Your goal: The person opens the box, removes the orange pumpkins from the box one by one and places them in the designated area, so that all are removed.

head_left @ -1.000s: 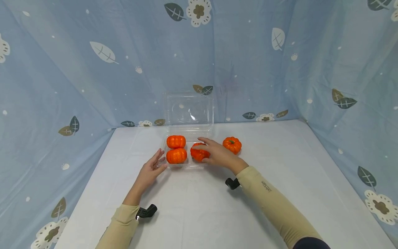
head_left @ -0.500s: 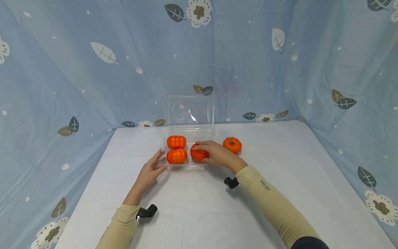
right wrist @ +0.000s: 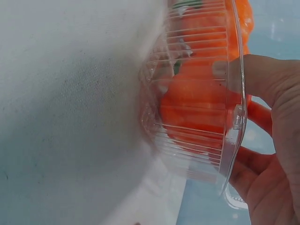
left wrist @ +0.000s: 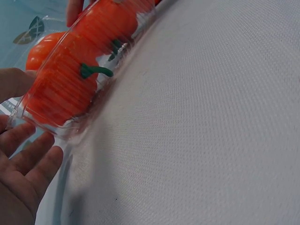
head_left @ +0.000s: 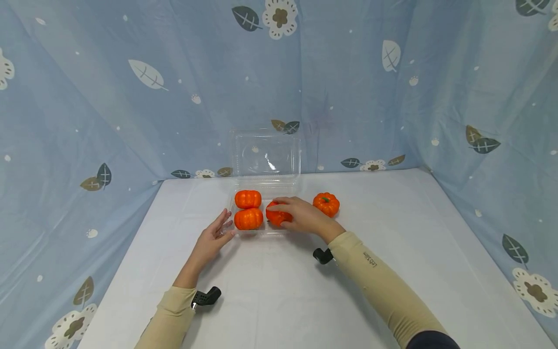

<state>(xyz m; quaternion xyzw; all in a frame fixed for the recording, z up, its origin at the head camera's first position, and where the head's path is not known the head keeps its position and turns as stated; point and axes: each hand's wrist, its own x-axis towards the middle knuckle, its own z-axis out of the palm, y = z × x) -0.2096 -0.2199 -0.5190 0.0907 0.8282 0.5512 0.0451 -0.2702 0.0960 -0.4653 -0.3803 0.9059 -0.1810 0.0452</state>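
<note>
A clear plastic clamshell box lies with its lid raised at the back. In its left half sit two small orange pumpkins, a rear one and a front one. My right hand holds a third pumpkin inside the right half, thumb at its front and fingers over it. The right wrist view shows this pumpkin through the ribbed wall. At the box's left front corner, my left hand rests with fingers extended and thumb by the rim.
Another small pumpkin with a green stem stands on the white tablecloth, right of the box and behind my right wrist. A blue leaf-patterned curtain rises behind the table and along both sides.
My right hand has shifted slightly left with the pumpkin it holds, and its fingers have drawn in closer over it. The left hand stays in place at the box.
</note>
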